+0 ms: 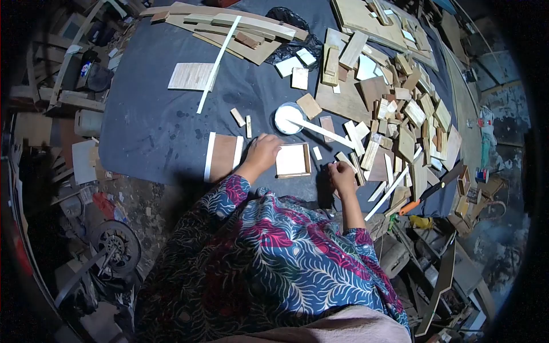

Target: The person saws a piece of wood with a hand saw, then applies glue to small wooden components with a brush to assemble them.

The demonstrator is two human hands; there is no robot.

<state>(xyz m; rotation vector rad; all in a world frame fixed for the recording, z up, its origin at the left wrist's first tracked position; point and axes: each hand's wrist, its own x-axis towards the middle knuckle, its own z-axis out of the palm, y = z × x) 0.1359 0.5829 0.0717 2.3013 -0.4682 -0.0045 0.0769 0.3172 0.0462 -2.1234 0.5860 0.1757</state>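
Note:
A small shallow wooden box (309, 160) with a pale inside lies near the front edge of the cloth. My left hand (263, 152) grips it at its upper left side, the fingers curled and partly hiding that wall. To the right of the box, my right hand (342, 176) is closed in a pinch. A tiny whitish bit shows at its fingertips, too small to name. Between box and right hand lies a short white strip (317, 153). Beyond the box stands a round tub of white paste (284, 121), with a pale stick (323, 134) resting across it.
A brown panel with white edges (224, 154) lies left of my left hand. Wood offcuts (414, 111) are heaped at the right, near an orange-handled saw (423, 197). Two little blocks (238, 117), a slatted board (189, 76) and a long thin strip (219, 63) lie farther off.

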